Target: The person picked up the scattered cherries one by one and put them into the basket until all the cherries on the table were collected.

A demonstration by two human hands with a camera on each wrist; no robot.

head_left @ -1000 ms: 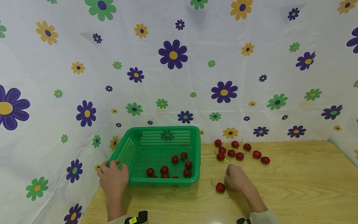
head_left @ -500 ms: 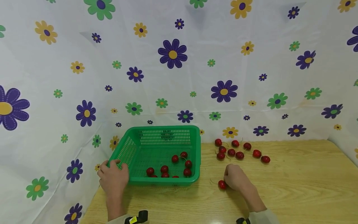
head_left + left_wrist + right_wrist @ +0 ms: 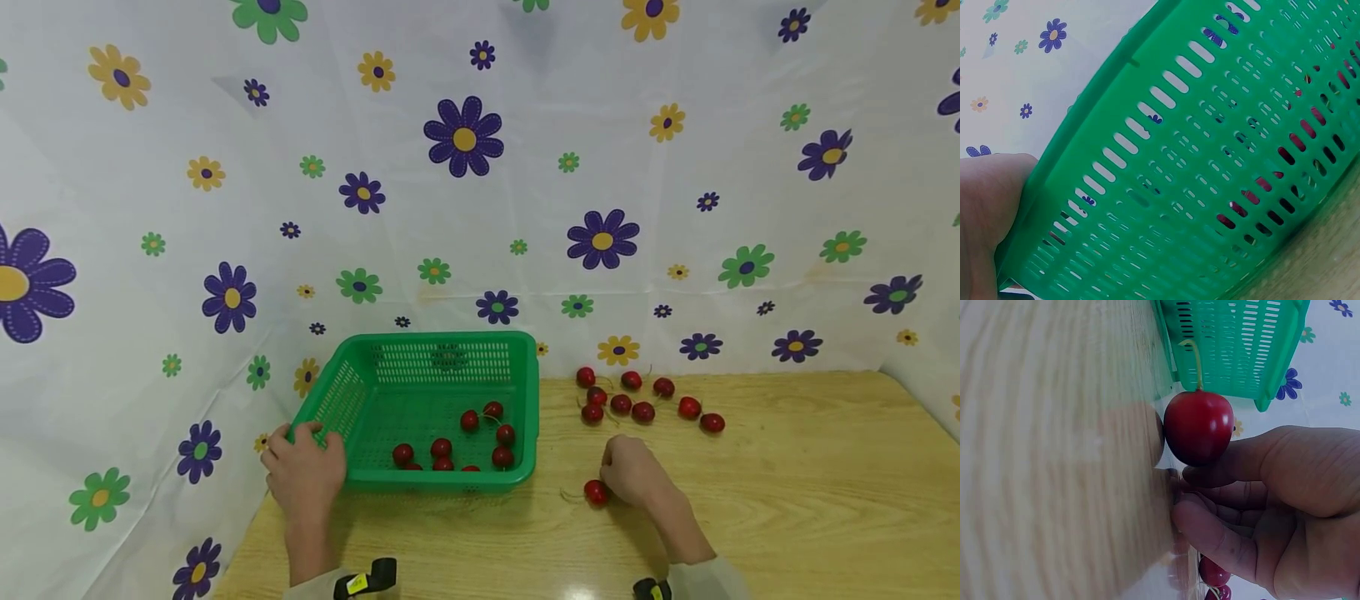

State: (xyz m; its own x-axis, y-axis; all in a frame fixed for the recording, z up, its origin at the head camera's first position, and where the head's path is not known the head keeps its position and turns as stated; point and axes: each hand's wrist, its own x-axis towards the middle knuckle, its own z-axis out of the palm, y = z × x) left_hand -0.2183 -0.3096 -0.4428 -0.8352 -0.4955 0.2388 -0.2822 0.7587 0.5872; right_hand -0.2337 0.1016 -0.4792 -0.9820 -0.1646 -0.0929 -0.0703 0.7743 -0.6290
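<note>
My left hand (image 3: 305,473) grips the left rim of a green plastic basket (image 3: 472,477), thumb inside. The left wrist view shows part of this hand (image 3: 994,222) on the rim beside the slotted basket wall (image 3: 1104,144). Beside my right hand (image 3: 637,475) a single red cherry (image 3: 596,492) lies on the table, its stem pointing left. The right wrist view has this cherry (image 3: 1199,427) against a digit of the right hand (image 3: 1297,506); the other fingers are curled near the tabletop. No object shows inside those fingers, though some fingertips are hidden.
Several cherries lie in the basket, among them one cherry (image 3: 506,435) near its right wall. Loose cherries such as this one (image 3: 642,412) lie at the back of the wooden table (image 3: 810,492). A flowered cloth (image 3: 540,200) hangs behind and to the left.
The single cherry has shifted slightly right and away from the table's near side, up against my right hand. My left hand keeps its place on the basket. The head view has tilted down slightly.
</note>
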